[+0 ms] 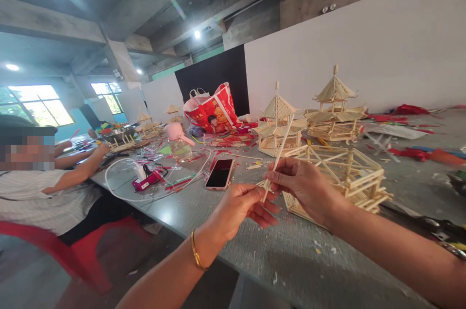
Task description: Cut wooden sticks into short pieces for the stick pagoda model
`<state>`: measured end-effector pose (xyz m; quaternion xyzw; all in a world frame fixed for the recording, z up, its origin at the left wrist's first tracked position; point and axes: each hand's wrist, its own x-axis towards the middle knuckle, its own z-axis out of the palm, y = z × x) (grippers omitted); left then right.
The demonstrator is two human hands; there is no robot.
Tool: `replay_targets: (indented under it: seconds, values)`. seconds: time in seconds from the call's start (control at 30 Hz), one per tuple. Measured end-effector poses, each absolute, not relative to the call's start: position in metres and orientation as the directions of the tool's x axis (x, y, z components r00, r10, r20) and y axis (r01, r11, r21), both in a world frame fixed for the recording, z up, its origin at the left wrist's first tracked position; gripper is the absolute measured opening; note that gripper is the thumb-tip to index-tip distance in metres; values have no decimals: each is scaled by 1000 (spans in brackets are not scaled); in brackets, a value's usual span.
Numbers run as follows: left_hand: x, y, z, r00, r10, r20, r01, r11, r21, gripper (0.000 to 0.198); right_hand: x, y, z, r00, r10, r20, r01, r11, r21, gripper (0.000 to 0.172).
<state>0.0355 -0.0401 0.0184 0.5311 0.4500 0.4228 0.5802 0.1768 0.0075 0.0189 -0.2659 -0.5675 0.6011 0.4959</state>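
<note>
A thin pale wooden stick slants upward between my two hands. My left hand pinches its lower end between thumb and fingers, the other fingers spread beneath. Higher up, my right hand grips the same stick with its fingertips. Just behind my right hand sits an unroofed stick frame on the grey table. Beyond it stand two small pagoda models, one in the middle and one farther right, both of pale sticks with pointed roofs.
A phone, a pink-capped bottle and a pink power strip with a white cable lie left of the models. Behind are a red bag and red scraps. At the left, a person sits on a red chair. Tools lie at the right edge.
</note>
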Motion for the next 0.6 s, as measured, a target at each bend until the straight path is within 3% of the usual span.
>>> replay_targets:
  seconds: [0.6]
  values:
    - [32, -35, 14, 273, 962, -7, 14, 4, 1000, 30, 177, 9, 17, -358, 908, 215, -317, 99, -943, 34]
